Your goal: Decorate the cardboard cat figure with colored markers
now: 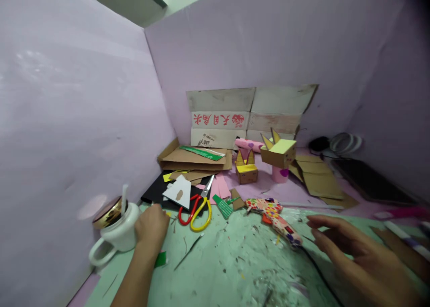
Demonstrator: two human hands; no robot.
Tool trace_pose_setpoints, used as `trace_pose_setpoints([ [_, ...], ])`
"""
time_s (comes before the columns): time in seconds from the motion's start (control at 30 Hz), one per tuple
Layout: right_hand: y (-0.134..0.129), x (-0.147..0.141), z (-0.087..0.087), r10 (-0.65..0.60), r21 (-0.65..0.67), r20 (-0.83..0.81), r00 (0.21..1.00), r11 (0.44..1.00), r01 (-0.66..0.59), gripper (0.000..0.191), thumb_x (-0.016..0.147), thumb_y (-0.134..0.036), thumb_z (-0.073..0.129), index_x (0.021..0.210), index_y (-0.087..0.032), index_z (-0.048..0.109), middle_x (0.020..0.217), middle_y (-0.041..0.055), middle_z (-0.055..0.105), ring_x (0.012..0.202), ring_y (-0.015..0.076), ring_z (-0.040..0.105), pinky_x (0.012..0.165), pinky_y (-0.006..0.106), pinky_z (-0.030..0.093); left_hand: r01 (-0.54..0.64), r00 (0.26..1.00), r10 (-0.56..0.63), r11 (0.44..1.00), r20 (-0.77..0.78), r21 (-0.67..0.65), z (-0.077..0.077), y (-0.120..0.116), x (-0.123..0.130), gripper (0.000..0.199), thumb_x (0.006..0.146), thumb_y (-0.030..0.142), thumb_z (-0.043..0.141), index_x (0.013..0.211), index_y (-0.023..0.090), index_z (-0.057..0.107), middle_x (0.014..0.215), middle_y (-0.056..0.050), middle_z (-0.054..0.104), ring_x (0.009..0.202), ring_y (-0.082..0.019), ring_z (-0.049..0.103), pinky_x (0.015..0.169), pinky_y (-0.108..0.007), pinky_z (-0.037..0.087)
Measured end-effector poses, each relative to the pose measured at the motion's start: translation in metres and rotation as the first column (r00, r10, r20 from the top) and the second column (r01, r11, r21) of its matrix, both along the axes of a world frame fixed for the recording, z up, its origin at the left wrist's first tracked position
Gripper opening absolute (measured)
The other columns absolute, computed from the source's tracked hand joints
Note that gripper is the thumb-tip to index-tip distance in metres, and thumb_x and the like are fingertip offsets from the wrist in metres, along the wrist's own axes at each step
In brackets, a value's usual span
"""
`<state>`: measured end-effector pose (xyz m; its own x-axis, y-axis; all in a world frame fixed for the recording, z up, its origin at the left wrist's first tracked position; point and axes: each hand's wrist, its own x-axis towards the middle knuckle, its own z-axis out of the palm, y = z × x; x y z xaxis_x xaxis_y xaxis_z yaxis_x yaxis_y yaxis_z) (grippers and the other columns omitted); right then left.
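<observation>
My left hand (152, 225) is closed over the left part of the green work surface (215, 271), beside a white mug (122, 235). What its fingers hold, if anything, is hidden. Just right of it lie scissors (202, 206) with one red and one yellow handle, partly over black sheet and paper scraps. At the right, my right hand (359, 257) is held with thumb and fingers apart and nothing between them. Left of those fingers rests a glue gun (273, 217) wrapped in a colourful pattern, its black cord (320, 273) running toward me.
Two cardboard boxes with pointed ears stand behind, a small one (247, 175) and a larger one (278, 155) on a pink cylinder (280, 174). Cardboard (195, 157) is stacked back left. A dark tablet-like slab (372, 181) lies right. Lilac walls (255, 43) enclose the space.
</observation>
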<state>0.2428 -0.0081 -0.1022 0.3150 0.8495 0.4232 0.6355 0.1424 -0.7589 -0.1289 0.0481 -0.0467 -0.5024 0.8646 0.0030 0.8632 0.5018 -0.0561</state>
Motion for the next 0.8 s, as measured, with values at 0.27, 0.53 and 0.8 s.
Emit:
trace_pose_setpoints([
  [0.27,-0.008,-0.01,0.021,0.119,0.082,0.042,0.992,0.989,-0.123,0.018,0.084,-0.033,0.054,0.088,-0.025,0.07,0.085,0.0029,0.073,0.069,0.0182,0.068,0.054,0.025,0.053,0.04,0.999,-0.04,0.999,0.005,-0.035,0.011,-0.005,0.009,0.033,0.084,0.009,0.038,0.108,0.007,0.062,0.107,-0.024,0.067,0.099,-0.037,0.066,0.071,-0.041,0.049],
  [0.53,-0.007,-0.005,0.029,0.098,0.174,0.041,0.994,0.979,-0.104,0.015,0.083,-0.029,0.055,0.085,-0.024,0.069,0.082,0.0038,0.072,0.066,0.0181,0.067,0.055,0.026,0.054,0.057,0.998,-0.055,0.994,0.027,-0.09,0.004,-0.008,0.005,0.036,0.078,0.004,0.045,0.109,0.01,0.061,0.101,-0.022,0.071,0.095,-0.036,0.067,0.067,-0.039,0.049],
  [0.8,-0.008,-0.009,0.033,0.111,0.199,0.138,0.984,0.97,-0.138,0.017,0.083,-0.028,0.053,0.083,-0.025,0.069,0.083,0.0043,0.074,0.069,0.0198,0.07,0.056,0.027,0.057,0.009,0.999,0.003,0.972,-0.052,0.235,0.007,-0.008,0.018,0.036,0.096,0.021,0.025,0.119,0.009,0.049,0.115,-0.024,0.058,0.092,-0.036,0.065,0.068,-0.04,0.046],
])
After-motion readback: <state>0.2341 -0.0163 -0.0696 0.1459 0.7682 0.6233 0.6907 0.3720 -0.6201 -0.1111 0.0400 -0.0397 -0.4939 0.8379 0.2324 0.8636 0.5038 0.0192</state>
